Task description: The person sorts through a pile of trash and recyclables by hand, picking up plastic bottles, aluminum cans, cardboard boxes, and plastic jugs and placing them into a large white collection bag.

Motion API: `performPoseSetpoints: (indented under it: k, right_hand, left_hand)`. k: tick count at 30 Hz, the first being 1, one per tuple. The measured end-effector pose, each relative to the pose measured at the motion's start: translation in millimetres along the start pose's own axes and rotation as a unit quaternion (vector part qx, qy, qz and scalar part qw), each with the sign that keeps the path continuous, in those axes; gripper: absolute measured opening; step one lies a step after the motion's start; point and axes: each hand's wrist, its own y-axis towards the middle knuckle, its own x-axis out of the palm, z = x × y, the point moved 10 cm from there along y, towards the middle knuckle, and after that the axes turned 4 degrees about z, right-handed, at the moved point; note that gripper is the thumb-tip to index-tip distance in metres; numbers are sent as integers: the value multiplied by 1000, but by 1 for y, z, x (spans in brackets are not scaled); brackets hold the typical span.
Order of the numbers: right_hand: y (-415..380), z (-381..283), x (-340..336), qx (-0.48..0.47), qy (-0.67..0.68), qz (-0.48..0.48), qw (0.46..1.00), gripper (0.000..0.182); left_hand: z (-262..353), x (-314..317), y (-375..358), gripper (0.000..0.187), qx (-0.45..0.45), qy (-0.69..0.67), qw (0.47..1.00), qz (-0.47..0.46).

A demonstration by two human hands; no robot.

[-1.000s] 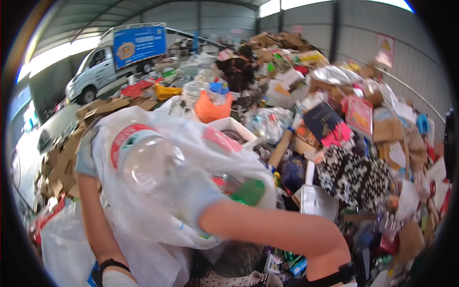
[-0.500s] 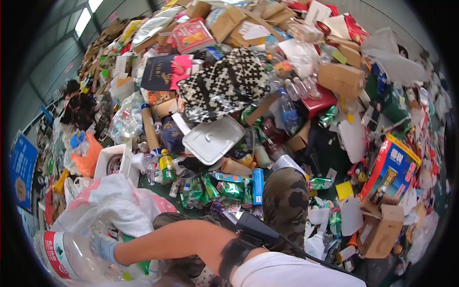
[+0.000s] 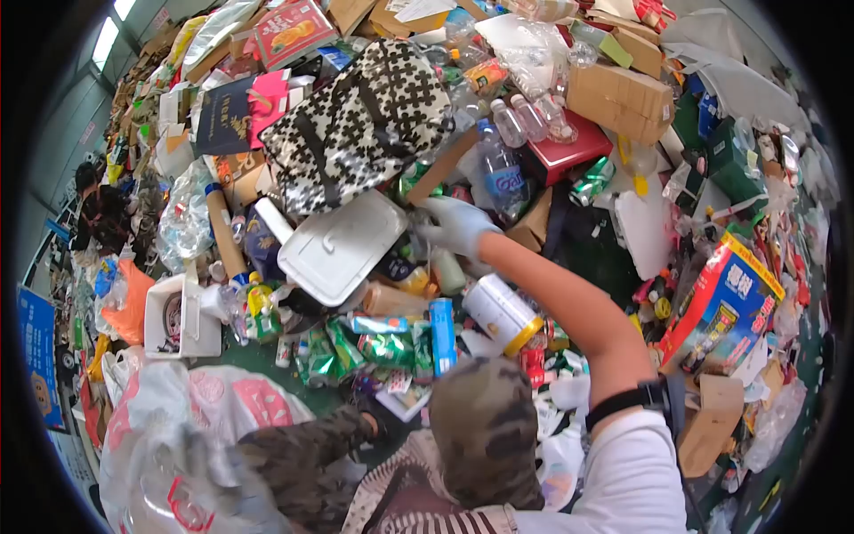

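Note:
My right hand [image 3: 455,227], in a pale glove, reaches over the heap beside the right edge of a white plastic lid [image 3: 342,249]. Its slightly blurred fingers point left and look apart, with nothing visible between them. A clear blue-labelled bottle [image 3: 504,173] lies just above this hand; a white can with a yellow rim [image 3: 501,311] is below it. At lower left, a grey blur over the white and pink plastic bag [image 3: 236,400] may be my left hand [image 3: 218,458]; its fingers cannot be made out.
A black-and-white patterned bag [image 3: 360,125] lies on the heap above the lid. Green cans [image 3: 391,349] lie before my camouflage-covered knee [image 3: 485,427]. A white bin [image 3: 182,316] stands at left, a red and blue carton [image 3: 725,307] at right.
My right hand has moved from the large red-labelled bottle at lower left up to the heap's middle. That bottle no longer shows. The view has shifted, and the white can is now more exposed.

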Motion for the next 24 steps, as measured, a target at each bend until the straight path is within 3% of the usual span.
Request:
performPoseSetpoints:
  k: [1, 2, 4, 5, 6, 8, 10, 11, 13, 14, 15, 16, 17, 19, 22, 24]
  right_hand:
    - [-3, 65, -5, 41, -34, 72, 996, 35]
    - [-11, 131, 7, 96, -31, 78, 992, 41]
    - [-31, 221, 25, 217, -13, 91, 972, 58]
    - [-35, 249, 23, 224, -16, 173, 959, 61]
    - [-33, 279, 28, 257, 58, 191, 946, 68]
    - [-16, 310, 35, 287, 135, 208, 925, 75]
    - [-8, 303, 7, 342, -37, 310, 887, 90]
    - [6, 299, 4, 344, -35, 309, 886, 90]
    - [31, 302, -6, 407, -135, 262, 865, 105]
    - [39, 311, -10, 414, -131, 256, 864, 105]
    - [42, 329, -14, 456, -152, 213, 850, 104]
    - [39, 348, -15, 496, -172, 169, 834, 103]
    - [35, 380, -6, 495, -128, 123, 851, 100]
    - [12, 393, -10, 452, -112, 158, 871, 88]
    - [-40, 394, 13, 304, -326, 122, 887, 57]
    - [-79, 385, 16, 275, -374, 130, 876, 47]
  left_hand:
    - [-6, 46, -32, 26, -177, -157, 969, -65]
    - [17, 86, -33, 30, -233, -277, 924, -125]
    - [68, 149, -42, 35, -208, -366, 876, -234]
    - [87, 181, -55, 35, -263, -457, 807, -265]
    - [103, 219, -95, 36, -421, -552, 662, -283]
    - [139, 261, -132, 35, -456, -556, 593, -362]
    - [172, 287, -150, 44, -476, -578, 539, -385]
    - [185, 300, -163, 47, -496, -583, 506, -398]
    - [204, 321, -200, 47, -488, -510, 489, -513]
    - [208, 329, -193, 48, -380, -492, 576, -530]
    - [212, 337, -203, 48, -380, -488, 573, -537]
    - [219, 342, -218, 48, -421, -515, 515, -541]
    - [226, 344, -229, 47, -460, -540, 455, -539]
    - [231, 354, -234, 45, -476, -539, 427, -548]
    - [238, 376, -254, 42, -496, -547, 383, -555]
    - [242, 386, -231, 42, -468, -556, 403, -556]
